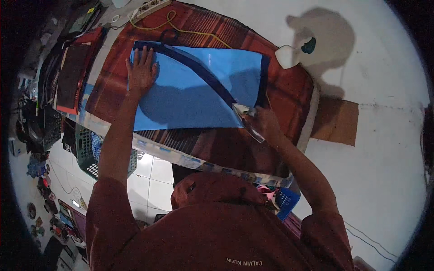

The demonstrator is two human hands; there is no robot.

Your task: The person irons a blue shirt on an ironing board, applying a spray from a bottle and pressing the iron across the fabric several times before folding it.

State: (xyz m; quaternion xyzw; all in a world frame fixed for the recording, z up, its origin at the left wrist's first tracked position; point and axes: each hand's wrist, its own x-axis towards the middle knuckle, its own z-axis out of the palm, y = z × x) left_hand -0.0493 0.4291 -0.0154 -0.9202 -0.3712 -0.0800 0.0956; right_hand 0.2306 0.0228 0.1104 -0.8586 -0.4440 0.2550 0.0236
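Note:
A light blue garment (183, 73) lies spread flat, with a dark navy band (203, 73) running diagonally across it and a navy edge along its right side. My left hand (141, 73) rests flat on the garment's upper left corner, fingers apart. At the lower right, my right hand (264, 120) grips a clothes iron (240, 109). The iron's pointed silver end touches the lower end of the navy band; my hand hides most of its handle. Small writing shows near the garment's top.
Under the garment is a red-brown plaid cloth (288, 91) on a table. A yellow cord (193, 32) crosses its far side near a power strip (151, 6). Red-edged flat items (73, 78) lie left. Below are a green plastic basket (83, 145) and a blue basket (288, 201); cardboard (335, 122) is at right.

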